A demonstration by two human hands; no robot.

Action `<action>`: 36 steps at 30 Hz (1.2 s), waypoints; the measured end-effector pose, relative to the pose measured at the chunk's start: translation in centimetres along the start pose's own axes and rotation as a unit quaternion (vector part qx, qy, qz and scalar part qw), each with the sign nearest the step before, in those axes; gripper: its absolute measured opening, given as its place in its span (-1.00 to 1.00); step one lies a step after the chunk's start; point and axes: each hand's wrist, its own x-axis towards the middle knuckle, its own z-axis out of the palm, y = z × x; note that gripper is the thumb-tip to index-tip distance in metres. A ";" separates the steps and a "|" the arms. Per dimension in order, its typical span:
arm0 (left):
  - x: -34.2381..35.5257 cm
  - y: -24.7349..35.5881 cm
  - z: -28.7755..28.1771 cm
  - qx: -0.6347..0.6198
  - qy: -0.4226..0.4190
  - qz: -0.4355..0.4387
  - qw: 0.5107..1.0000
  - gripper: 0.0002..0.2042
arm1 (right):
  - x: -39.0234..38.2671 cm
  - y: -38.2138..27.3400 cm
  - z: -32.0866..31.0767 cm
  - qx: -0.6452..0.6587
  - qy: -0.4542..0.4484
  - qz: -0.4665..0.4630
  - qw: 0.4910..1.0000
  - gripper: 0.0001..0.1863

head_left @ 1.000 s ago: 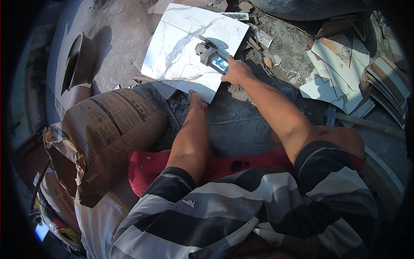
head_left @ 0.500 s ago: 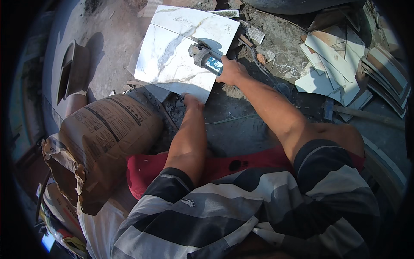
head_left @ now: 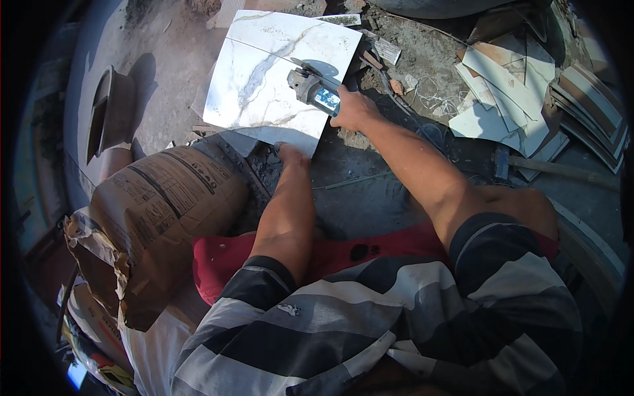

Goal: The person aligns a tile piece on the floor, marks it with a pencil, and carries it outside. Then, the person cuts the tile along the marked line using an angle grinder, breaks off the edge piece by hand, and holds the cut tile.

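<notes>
My right hand (head_left: 357,110) is closed around the body of an angle grinder (head_left: 325,98), its head and disc over a large white marble-patterned tile (head_left: 264,79). A thin dark straight line runs across the tile from its left edge to the grinder's disc. The disc lies partly in shadow; how deep it sits in the tile I cannot tell. At the tile's near edge, my left hand (head_left: 292,156) grips the corner region, with some fingers hidden beneath or behind the edge.
A torn brown paper sack (head_left: 165,195) stands at left, near a dark basin-like container (head_left: 109,109). Broken tile pieces (head_left: 505,99) and stacked tile strips (head_left: 591,115) lie at right, beside a wooden-handled hammer (head_left: 561,170). Rubble and a cable (head_left: 396,99) lie beyond my right arm.
The tile and its surroundings appear slightly further left in view. Both hands keep their holds, and the grinder stays almost in the same place on the tile.
</notes>
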 end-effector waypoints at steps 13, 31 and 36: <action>1.5 -0.4 -0.5 0.022 0.031 0.000 0.999 -0.47 | -0.6 1.1 0.5 -0.015 0.025 -0.003 1.000 -0.29; 0.9 0.0 -0.4 0.009 -0.007 -0.006 1.000 -0.57 | -2.0 2.6 0.2 -0.019 0.017 -0.004 1.000 -0.27; 0.7 0.1 -0.2 0.022 0.010 -0.006 1.000 -0.57 | -2.3 3.0 0.2 -0.017 0.016 -0.011 1.000 -0.25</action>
